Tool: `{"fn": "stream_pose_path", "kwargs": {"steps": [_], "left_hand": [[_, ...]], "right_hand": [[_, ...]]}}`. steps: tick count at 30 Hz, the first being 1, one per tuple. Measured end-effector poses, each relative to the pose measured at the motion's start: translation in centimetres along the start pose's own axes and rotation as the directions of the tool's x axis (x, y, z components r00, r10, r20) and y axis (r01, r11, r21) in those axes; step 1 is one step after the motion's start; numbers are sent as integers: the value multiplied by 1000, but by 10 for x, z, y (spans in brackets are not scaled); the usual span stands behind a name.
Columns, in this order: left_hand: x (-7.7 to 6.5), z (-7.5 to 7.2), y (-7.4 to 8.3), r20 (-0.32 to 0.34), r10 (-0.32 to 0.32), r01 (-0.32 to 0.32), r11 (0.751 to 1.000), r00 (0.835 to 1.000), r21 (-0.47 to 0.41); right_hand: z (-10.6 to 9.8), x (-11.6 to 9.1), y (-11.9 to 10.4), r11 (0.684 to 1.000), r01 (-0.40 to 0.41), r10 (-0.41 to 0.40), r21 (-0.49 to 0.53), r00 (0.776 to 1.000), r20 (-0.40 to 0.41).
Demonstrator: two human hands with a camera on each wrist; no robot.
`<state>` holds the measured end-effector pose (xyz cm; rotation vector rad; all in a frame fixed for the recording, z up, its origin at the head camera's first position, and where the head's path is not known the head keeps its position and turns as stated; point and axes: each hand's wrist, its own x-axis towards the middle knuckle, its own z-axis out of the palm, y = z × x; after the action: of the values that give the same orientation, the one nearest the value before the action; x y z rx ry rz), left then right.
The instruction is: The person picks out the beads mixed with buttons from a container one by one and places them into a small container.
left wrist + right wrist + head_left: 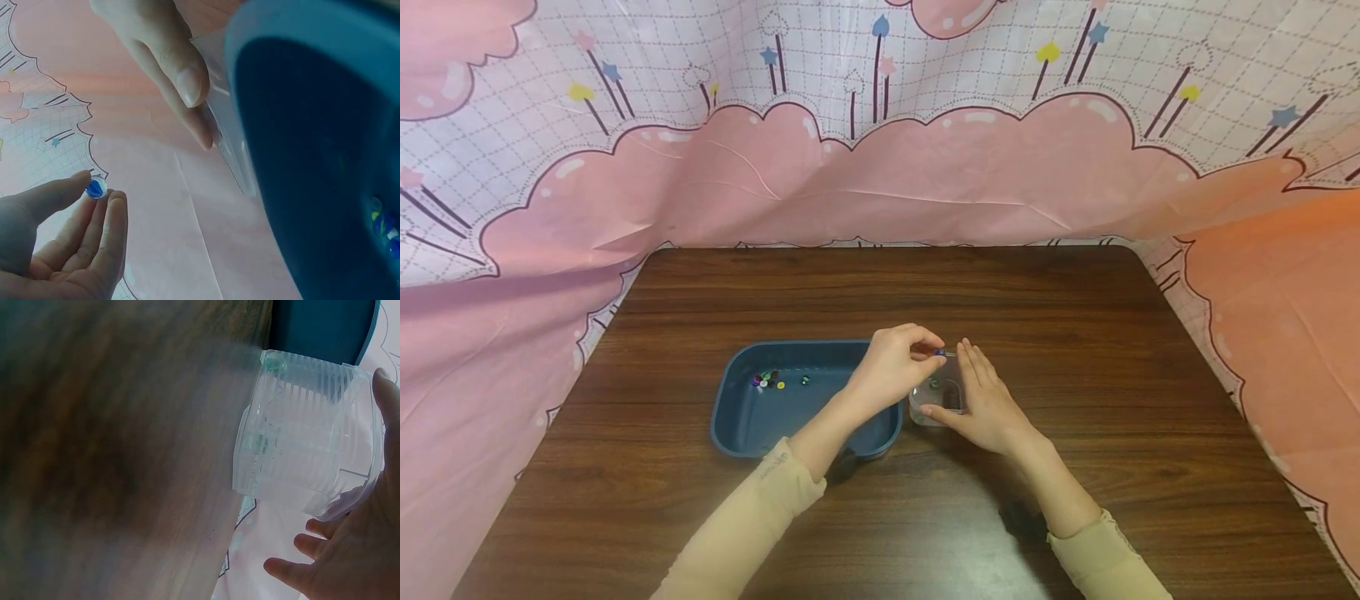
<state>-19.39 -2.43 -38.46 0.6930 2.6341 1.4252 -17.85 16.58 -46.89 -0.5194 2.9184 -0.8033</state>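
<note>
Grip of the left hand (898, 365) is narrow, pinching a blue marble (96, 187) near the far rim of the clear container (303, 431), whose inside lies nearer to the person. The right hand (990, 406), fingers straight, touches this container from the right; the blue tray (782, 427) stands left.

Your marble (96, 187) looks like clear, glossy glass. The box (303, 428) is see-through plastic, smooth and shiny; the left tray (790, 425), smooth plastic with a soft sheen. Your surface (917, 533) has a wood-grain finish, glossy near you. Your sleeves (737, 521) are matt cloth, the far drape (880, 196) creased fabric.
</note>
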Motion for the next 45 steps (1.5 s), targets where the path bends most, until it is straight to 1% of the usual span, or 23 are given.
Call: {"fn": "stream_pose_path", "kwargs": {"steps": [7, 11, 17, 28, 40, 45], "left_hand": [[6, 4, 1, 12, -8, 9, 1000, 1000, -9], [6, 4, 2, 14, -10, 11, 1000, 1000, -21], [4, 3, 4, 5, -19, 19, 1000, 1000, -14], [-1, -2, 4, -20, 0, 0, 1000, 1000, -18], [-9, -10, 2, -43, -23, 23, 1000, 999, -16], [-13, -14, -2, -50, -21, 20, 1000, 999, -17]], "right_hand": [[0, 0, -1, 1000, 2, -2, 9, 1000, 7], [-1, -1, -1, 1000, -6, 6, 15, 1000, 16], [-1, 0, -1, 1000, -12, 12, 10, 1000, 13], [0, 2, 0, 1000, -5, 5, 14, 1000, 0], [0, 1, -2, 1000, -3, 4, 23, 1000, -6], [1, 1, -1, 1000, 2, -2, 13, 1000, -20]]}}
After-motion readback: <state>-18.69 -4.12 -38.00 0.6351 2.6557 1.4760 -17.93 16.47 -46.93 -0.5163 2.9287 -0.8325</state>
